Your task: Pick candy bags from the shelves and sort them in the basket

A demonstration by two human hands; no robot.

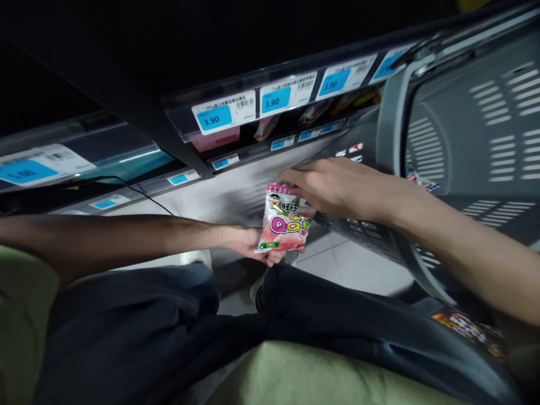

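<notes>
A small pink and white bag of gummy candy [286, 222], printed with "QQ" and a cartoon face, is held upright between my two hands. My left hand [251, 243] grips it from below and behind, fingers curled at its lower edge. At the top right corner, my right hand [314, 183] has its fingers closed on the bag; the fingertips are partly hidden. To the right, a grey plastic basket [390, 118] with slotted walls lies on its side, and my right forearm passes across its opening. Within the basket is a small colourful packet [422, 179].
Dark shelves with price tags [223, 111] run across the top, with packets on the lower shelf. A thin black cable [145, 194] hangs at the left. Below are the pale tiled floor [320, 256] and my bent legs. A dark, colourful package [468, 329] is at lower right.
</notes>
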